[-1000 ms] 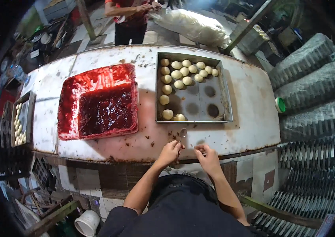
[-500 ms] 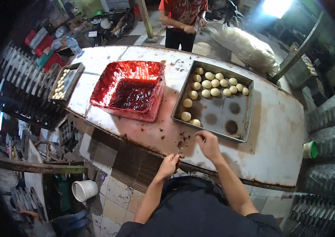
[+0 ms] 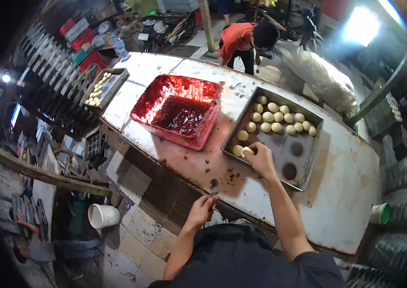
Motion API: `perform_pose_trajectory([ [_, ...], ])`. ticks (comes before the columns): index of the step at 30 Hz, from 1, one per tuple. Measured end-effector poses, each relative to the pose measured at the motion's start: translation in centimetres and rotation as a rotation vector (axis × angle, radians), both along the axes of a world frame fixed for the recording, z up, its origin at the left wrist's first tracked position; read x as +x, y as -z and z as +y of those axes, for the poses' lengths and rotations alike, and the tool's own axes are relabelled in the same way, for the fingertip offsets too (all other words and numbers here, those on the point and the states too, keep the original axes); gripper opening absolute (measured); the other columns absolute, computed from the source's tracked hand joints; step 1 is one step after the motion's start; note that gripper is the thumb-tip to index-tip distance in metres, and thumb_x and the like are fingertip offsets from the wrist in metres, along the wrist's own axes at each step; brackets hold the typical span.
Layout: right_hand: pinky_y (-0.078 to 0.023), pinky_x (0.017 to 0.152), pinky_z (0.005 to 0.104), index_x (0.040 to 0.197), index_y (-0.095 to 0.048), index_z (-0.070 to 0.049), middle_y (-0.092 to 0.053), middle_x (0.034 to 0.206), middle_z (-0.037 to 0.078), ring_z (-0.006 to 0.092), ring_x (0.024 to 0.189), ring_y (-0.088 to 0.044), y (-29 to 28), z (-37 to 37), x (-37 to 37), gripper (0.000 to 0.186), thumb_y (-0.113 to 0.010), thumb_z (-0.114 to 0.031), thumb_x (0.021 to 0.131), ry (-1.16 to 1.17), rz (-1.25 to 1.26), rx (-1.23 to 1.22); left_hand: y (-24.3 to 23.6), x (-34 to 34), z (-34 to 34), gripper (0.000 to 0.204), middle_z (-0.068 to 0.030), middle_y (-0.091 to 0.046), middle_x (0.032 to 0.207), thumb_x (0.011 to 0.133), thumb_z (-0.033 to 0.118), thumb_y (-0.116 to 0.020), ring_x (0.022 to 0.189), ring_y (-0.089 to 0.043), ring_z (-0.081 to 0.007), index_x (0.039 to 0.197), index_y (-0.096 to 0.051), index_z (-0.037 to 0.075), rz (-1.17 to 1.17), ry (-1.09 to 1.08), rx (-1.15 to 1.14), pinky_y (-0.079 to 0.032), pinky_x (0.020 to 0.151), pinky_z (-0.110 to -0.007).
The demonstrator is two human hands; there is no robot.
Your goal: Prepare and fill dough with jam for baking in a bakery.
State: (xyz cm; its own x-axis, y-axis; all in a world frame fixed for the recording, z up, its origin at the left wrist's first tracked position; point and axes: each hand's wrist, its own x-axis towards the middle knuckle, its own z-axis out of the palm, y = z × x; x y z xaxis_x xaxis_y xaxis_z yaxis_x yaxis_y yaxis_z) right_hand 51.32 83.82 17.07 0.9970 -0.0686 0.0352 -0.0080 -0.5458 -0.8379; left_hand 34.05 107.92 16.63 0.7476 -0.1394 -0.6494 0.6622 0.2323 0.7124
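Note:
My left hand (image 3: 202, 210) is closed around the handle of a small spoon (image 3: 214, 184), just over the table's near edge. My right hand (image 3: 262, 162) reaches over the near rim of a square metal tray (image 3: 279, 140); its fingers pinch a pale dough ball (image 3: 247, 151) at the near left corner. Beside that one, another dough ball (image 3: 237, 150) rests in the tray. Several more dough balls (image 3: 277, 127) line its left and far sides. Left of the tray, a red tub (image 3: 174, 138) contains dark red, glossy filling (image 3: 182, 115), and red smears coat its inner walls.
A smaller tray (image 3: 112, 92) of dough pieces sits at the white table's (image 3: 343, 192) far left end, near a plastic bottle (image 3: 120, 47). Dark crumbs lie by the near edge. Across the table a person in red (image 3: 239, 41) bends down. A white bucket (image 3: 103, 216) stands on the floor.
My right hand has moved forward to the tray's near left corner and taken hold of a dough ball. My left hand keeps the spoon. The person opposite has bent down, and the view has shifted.

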Motion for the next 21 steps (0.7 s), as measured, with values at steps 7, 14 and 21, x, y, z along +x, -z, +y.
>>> perform_pose_trajectory([
  [7, -0.054, 0.073, 0.0401, 0.102, -0.069, 0.002, -0.065, 0.092, 0.018, 0.0341, 0.082, -0.066, -3.3, 7.1, -6.2, 0.025, -0.077, -0.011, 0.082, 0.013, -0.183, 0.008, 0.2, 7.9, 0.7, 0.027, -0.0025, -0.057, 0.072, 0.108, 0.023, -0.047, 0.06, -0.053, -0.0124, 0.108, -0.064, 0.002, -0.345, 0.263, 0.256, -0.043, 0.055, -0.03],
  [14, -0.052, 0.074, 0.0454, 0.113, -0.068, -0.001, -0.059, 0.097, 0.018, 0.0369, 0.084, -0.063, -2.3, 11.6, -6.3, 0.025, -0.071, -0.007, 0.089, 0.129, -0.222, -0.232, -0.4, 12.8, 1.3, 0.028, -0.0212, -0.064, 0.076, 0.105, 0.022, -0.051, 0.069, -0.065, -0.0325, 0.097, -0.061, -0.002, -0.625, 0.465, 0.407, -0.048, 0.064, -0.043],
  [21, -0.052, 0.071, 0.0405, 0.118, -0.07, -0.002, -0.061, 0.094, 0.017, 0.0331, 0.081, -0.064, -6.0, 10.3, -5.4, 0.032, -0.072, -0.005, 0.086, 0.2, 0.003, -0.238, -1.1, 14.4, 2.1, 0.025, -0.0172, -0.063, 0.072, 0.105, 0.019, -0.052, 0.064, -0.062, -0.0271, 0.097, -0.062, -0.003, -0.545, 0.553, 0.289, -0.047, 0.06, -0.04],
])
